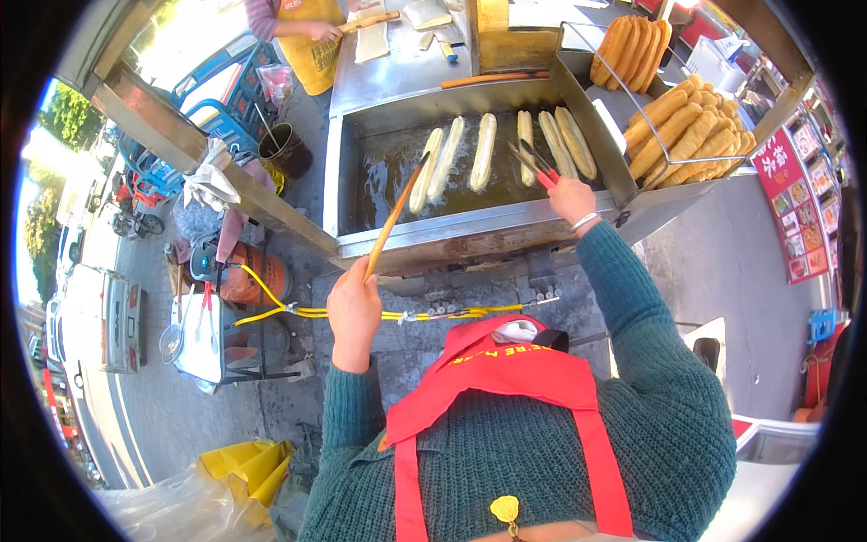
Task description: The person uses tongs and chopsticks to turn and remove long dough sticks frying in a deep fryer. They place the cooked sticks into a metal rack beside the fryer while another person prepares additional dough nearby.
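Note:
My left hand (355,309) grips a long wooden stick (396,210), whose dark tip reaches over the fryer beside the leftmost dough stick (425,172). In my right hand (572,202) are metal tongs (534,161) with red handles. Their jaws meet or overlap a pale dough stick (525,146); whether they pinch it I cannot tell. Several long dough sticks float in the oil of the rectangular metal fryer (433,236). The two at the right, one of them this dough stick (576,142), look more golden than the one in the middle (483,152).
Fried dough sticks (684,135) are heaped in a wire-framed tray at the right; more stand upright behind (630,54). Across the fryer, a person in a yellow apron (310,54) holds a rolling pin (369,22) over dough. Yellow gas hoses (318,312) run below the fryer, near an orange gas cylinder (254,274).

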A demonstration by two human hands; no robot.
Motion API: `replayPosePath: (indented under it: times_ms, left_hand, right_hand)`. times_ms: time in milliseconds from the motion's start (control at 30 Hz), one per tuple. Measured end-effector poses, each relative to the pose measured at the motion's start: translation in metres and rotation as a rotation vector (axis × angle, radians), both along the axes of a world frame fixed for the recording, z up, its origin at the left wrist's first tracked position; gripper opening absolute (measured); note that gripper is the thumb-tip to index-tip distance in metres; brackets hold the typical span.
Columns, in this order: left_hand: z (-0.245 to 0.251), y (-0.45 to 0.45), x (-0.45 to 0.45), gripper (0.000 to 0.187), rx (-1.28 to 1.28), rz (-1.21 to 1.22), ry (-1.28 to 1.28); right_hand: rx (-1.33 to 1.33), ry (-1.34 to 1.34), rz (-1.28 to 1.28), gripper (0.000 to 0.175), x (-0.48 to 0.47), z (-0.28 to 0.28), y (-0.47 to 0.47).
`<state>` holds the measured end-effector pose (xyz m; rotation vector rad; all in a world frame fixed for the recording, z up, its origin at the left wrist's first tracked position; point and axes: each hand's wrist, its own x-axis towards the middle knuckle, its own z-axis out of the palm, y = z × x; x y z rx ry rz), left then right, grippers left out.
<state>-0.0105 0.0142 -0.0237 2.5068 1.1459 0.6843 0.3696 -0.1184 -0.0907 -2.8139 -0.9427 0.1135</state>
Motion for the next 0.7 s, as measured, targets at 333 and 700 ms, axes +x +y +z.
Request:
replayPosePath:
  times_ms: [333, 700]
  left_hand:
    - [-0.008, -0.004, -0.011, 0.031, -0.034, 0.058, 0.022]
    - [0.003, -0.011, -0.025, 0.032, -0.084, 0.122, -0.067]
  right_hand:
    - [0.034, -0.140, -0.154, 0.029, 0.048, -0.016, -0.021]
    - [-0.011, -0.127, -0.080, 0.020, 0.025, -0.005, -0.020]
